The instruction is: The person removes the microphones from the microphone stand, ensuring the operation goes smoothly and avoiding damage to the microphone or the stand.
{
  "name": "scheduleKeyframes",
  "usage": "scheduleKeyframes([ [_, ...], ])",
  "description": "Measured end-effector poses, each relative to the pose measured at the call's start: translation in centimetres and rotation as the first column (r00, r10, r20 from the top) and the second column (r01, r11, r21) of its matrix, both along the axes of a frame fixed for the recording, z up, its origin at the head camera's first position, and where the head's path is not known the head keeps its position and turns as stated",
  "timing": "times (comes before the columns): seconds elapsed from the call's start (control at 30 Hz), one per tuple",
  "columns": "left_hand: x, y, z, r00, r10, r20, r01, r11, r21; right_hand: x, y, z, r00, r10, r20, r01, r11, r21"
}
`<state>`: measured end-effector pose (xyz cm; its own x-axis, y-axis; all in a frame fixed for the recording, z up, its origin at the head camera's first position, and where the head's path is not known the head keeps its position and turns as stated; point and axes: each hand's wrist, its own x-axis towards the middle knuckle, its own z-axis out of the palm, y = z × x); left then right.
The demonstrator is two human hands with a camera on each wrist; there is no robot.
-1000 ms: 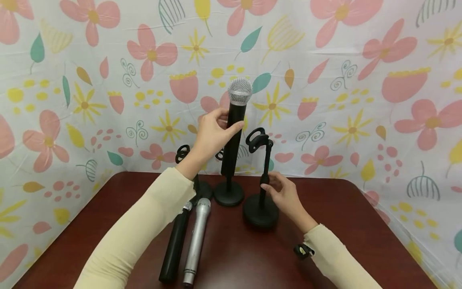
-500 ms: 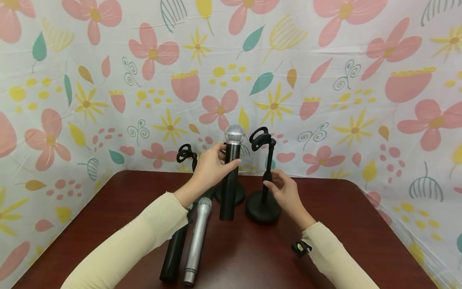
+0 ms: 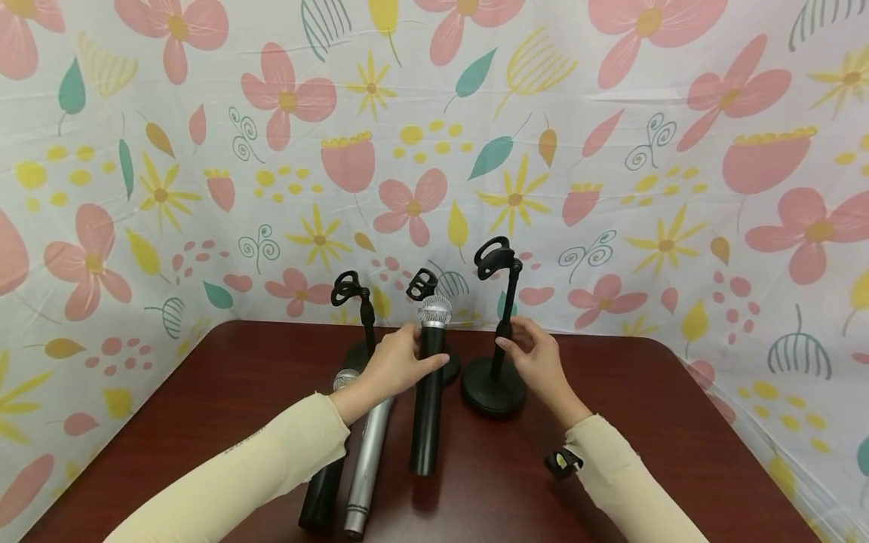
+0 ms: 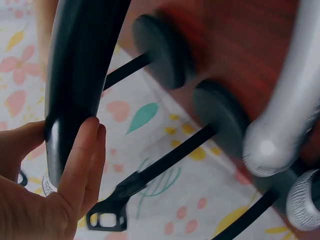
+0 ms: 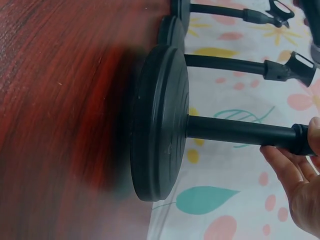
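Note:
My left hand (image 3: 396, 363) grips a black microphone (image 3: 427, 407) with a silver mesh head; its lower end points toward me above the table. In the left wrist view, the thumb and fingers close around its black body (image 4: 82, 65). My right hand (image 3: 541, 368) pinches the pole of the rightmost black microphone stand (image 3: 494, 388), just at its collar. That stand is upright, with an open ring clip on top. In the right wrist view its round base (image 5: 160, 125) is close to the tabletop; whether it touches I cannot tell.
Two more black stands, a middle one (image 3: 422, 285) and a left one (image 3: 367, 313), stand at the back with bare clips. A silver microphone (image 3: 369, 467) and another black microphone (image 3: 323, 490) lie left of centre on the dark red table (image 3: 611, 407). A flowered cloth (image 3: 577, 151) hangs behind.
My left hand has brought the black microphone down and toward me, from above the middle stand, uncovering that stand's clip. The stand in my right hand has shifted slightly back and right.

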<state>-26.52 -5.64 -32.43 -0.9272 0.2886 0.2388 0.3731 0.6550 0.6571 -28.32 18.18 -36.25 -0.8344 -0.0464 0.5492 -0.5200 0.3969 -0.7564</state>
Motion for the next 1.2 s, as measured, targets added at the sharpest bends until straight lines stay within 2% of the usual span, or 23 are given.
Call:
scheduleKeyframes([
  [0.17,0.1,-0.2,-1.8,1.0,-0.006,0.024,0.007,0.999,-0.051,-0.1,0.1,0.1,1.0,0.005,0.012,-0.005,1.0,-0.011],
  [0.43,0.0,-0.7,-4.5,0.991,-0.011,0.134,0.023,0.996,-0.085,0.0,0.0,0.0,1.0,0.019,0.02,-0.018,0.999,-0.028],
  [0.63,0.1,-0.9,-5.9,0.99,-0.002,0.139,0.023,0.988,-0.153,0.1,-0.2,-0.2,0.999,0.029,0.017,-0.029,0.999,-0.025],
  [0.8,0.0,-0.9,-6.9,0.985,-0.003,0.174,0.037,0.981,-0.191,0.2,-0.4,-0.2,0.999,0.038,0.02,-0.038,0.999,-0.026],
  [0.93,0.1,-0.9,-7.4,0.982,-0.031,0.185,0.07,0.976,-0.204,0.2,-0.5,-0.1,0.999,0.035,0.019,-0.035,0.999,-0.015],
  [1.2,0.5,-0.7,-7.8,0.979,-0.059,0.193,0.104,0.968,-0.229,0.0,-0.6,-0.4,0.999,0.027,0.029,-0.027,1.0,-0.007],
])
